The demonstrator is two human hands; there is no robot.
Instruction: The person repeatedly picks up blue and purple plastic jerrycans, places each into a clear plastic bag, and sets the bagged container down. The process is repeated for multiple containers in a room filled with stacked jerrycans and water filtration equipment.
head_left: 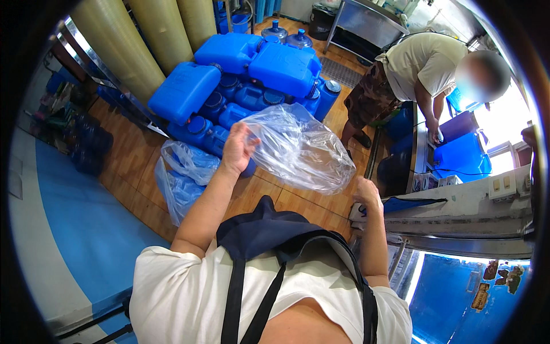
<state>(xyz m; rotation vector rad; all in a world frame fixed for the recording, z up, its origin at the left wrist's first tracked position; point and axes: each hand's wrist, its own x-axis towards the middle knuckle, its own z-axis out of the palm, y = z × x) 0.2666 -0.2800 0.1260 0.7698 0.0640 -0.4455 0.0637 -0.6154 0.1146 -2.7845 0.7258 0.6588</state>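
Observation:
A large clear plastic bag [303, 152] is spread in the air in front of me, puffed out and crinkled. My left hand [238, 148] is closed at its left edge, gripping the thin film between thumb and fingers. Just beyond the bag's right end, my right hand [368, 194] has its fingers curled in. Whether any film runs into that hand is too fine to make out. Below my left forearm, another clear plastic bag [186, 172] lies crumpled against the blue jugs.
Blue water jugs [283, 69] are stacked ahead, some on their sides. Tall tan cylinders [117, 43] stand at left. On the right a person [424, 63] bends over a counter with blue containers [461, 155]. A metal sink table [366, 28] is at the back.

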